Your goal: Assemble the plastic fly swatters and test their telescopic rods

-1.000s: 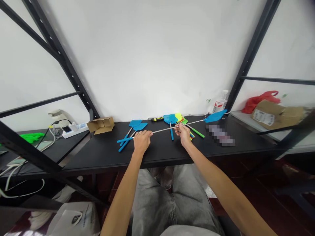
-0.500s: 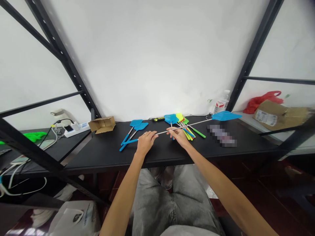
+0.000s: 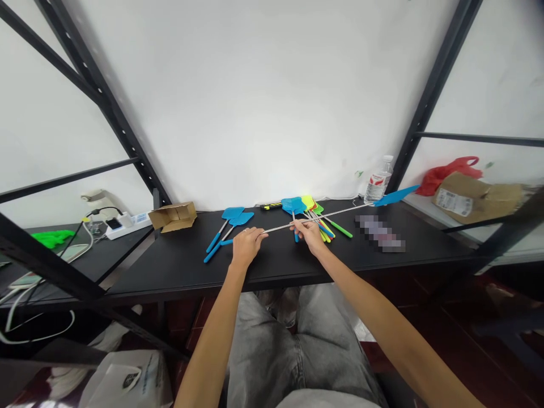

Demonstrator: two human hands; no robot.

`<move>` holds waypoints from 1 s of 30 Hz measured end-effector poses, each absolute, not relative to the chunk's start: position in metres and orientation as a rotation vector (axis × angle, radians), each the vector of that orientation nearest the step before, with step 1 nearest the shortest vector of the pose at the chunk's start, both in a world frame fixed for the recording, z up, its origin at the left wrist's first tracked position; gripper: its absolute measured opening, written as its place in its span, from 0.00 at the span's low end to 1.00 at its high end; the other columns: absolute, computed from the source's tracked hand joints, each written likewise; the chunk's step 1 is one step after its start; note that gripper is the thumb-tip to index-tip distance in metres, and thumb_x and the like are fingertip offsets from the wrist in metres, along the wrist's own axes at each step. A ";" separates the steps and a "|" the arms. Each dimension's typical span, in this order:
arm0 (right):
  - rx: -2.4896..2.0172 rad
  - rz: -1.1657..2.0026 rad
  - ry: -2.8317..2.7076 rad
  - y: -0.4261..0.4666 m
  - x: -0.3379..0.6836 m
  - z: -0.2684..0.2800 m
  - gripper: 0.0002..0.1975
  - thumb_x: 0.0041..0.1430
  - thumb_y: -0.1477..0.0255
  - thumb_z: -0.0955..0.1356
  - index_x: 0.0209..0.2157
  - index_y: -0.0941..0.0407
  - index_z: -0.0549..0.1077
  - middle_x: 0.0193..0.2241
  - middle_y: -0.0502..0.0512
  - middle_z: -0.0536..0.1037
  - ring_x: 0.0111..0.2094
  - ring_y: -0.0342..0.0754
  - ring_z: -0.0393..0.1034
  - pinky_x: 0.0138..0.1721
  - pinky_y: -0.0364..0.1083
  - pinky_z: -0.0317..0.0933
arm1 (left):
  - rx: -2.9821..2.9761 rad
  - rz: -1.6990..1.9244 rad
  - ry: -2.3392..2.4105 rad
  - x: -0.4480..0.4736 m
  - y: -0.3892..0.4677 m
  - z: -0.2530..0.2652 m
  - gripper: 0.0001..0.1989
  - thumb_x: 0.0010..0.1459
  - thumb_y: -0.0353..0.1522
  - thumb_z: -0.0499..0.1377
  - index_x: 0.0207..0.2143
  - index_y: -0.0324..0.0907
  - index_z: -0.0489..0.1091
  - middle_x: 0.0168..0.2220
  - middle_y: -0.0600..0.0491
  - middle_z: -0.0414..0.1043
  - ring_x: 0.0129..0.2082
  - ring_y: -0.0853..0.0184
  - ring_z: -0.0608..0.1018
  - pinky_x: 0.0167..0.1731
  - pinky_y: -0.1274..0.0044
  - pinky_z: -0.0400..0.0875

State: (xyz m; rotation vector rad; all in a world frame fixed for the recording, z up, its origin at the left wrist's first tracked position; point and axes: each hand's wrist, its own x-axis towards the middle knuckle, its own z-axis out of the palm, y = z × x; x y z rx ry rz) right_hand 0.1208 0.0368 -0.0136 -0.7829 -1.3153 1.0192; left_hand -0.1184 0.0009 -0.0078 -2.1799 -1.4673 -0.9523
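Observation:
A blue fly swatter (image 3: 395, 196) with a long, thin metal rod stretches across the table from left to right. My left hand (image 3: 246, 247) is closed around its blue handle end, partly covering it. Farther along, my right hand (image 3: 309, 233) pinches the rod between thumb and fingers. The swatter's blue head points to the right and looks tilted nearly edge-on. Left of my left hand lie two short blue fly swatters (image 3: 241, 219), partly overlapping. Behind my right hand is a pile of blue, yellow, red and green fly swatters (image 3: 306, 202), partly hidden by it.
The black table (image 3: 170, 266) stands against a white wall within a black metal frame. An open cardboard box (image 3: 173, 217) sits at its left, a black-yellow cutter (image 3: 271, 206) at the back, a water bottle (image 3: 377, 182) at back right. A blurred-out item (image 3: 379, 233) lies right.
The held swatter's blue head has turned from fairly flat to more edge-on, its tip rising slightly. Both hands keep their hold, and the view has shifted a little.

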 end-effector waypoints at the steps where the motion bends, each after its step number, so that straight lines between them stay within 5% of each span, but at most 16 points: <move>1: -0.787 1.027 -1.299 0.037 0.121 -0.014 0.22 0.52 0.51 0.72 0.28 0.58 0.81 0.29 0.58 0.80 0.22 0.42 0.63 0.19 0.43 0.54 | -2.185 -0.947 -1.471 -0.119 0.001 -0.008 0.17 0.67 0.44 0.52 0.41 0.46 0.77 0.35 0.50 0.78 0.37 0.63 0.76 0.33 0.75 0.62; 30: -0.781 1.048 -1.003 0.044 0.135 -0.017 0.24 0.50 0.48 0.72 0.32 0.56 0.74 0.27 0.55 0.80 0.22 0.43 0.67 0.19 0.41 0.55 | -2.234 -0.992 -1.521 -0.129 0.000 -0.007 0.14 0.65 0.42 0.56 0.44 0.45 0.78 0.37 0.50 0.80 0.38 0.62 0.78 0.37 0.74 0.67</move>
